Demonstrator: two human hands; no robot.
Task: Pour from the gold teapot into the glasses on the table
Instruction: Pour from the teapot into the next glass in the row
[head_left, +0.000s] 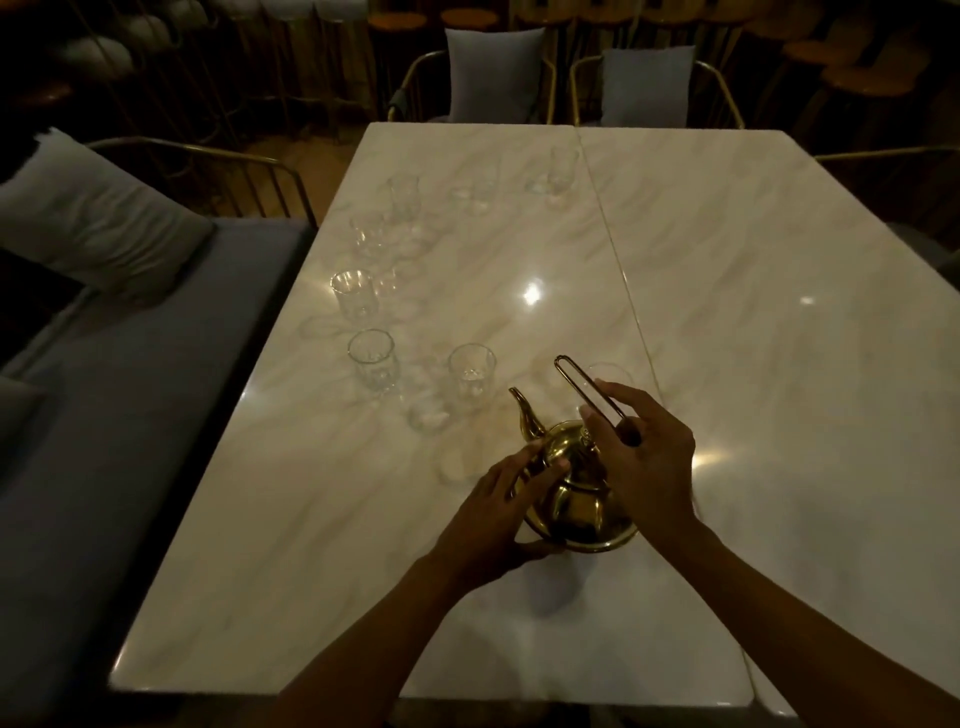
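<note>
The gold teapot (569, 499) stands on the white marble table (779, 364), its spout pointing up-left toward the glasses. My right hand (644, 462) pinches the teapot's thin loop handle, which is raised above the lid. My left hand (498, 514) cups the pot's left side, thumb near the lid. Several clear glasses stand in an arc along the table's left half: one (471, 376) just beyond the spout, one (373, 359) left of it, one (354, 293) further back. Another glass (610, 374) is partly hidden behind the handle.
More glasses (561, 166) stand near the far edge. A grey bench with a cushion (88, 218) runs along the left side. Chairs with grey pillows (493, 73) stand at the far end. A seam (618, 249) splits the tabletop.
</note>
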